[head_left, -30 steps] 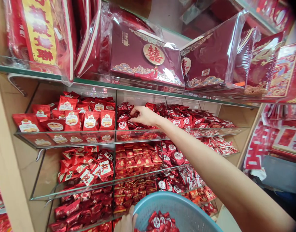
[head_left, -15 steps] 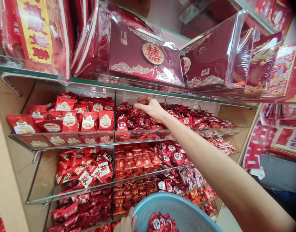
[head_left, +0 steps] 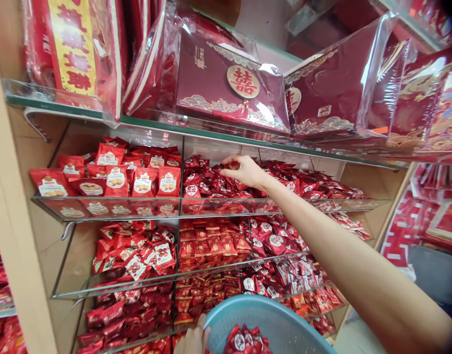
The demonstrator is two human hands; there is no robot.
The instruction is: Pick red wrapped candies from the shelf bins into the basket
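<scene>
My right hand (head_left: 245,170) reaches into the middle compartment of the upper glass shelf (head_left: 211,205). Its fingers curl down and pinch among a pile of dark red candy packets (head_left: 207,184). At the bottom edge of the view, my left hand (head_left: 193,339) grips the rim of a light blue plastic basket (head_left: 281,319). Several of the same dark red packets (head_left: 246,340) lie in the basket. Most of my left hand is out of the picture.
Red biscuit packets (head_left: 115,177) fill the left compartment, behind a glass divider (head_left: 181,172). Lower glass shelves hold more red sweets (head_left: 207,246). Above them, maroon gift boxes in clear wrap (head_left: 229,83) lean on a glass shelf. A wooden post (head_left: 12,221) stands at the left.
My right hand lifted from the front of the candy pile toward the back of the compartment, then came down on the packets again, further right. The basket and my left hand stayed put.
</scene>
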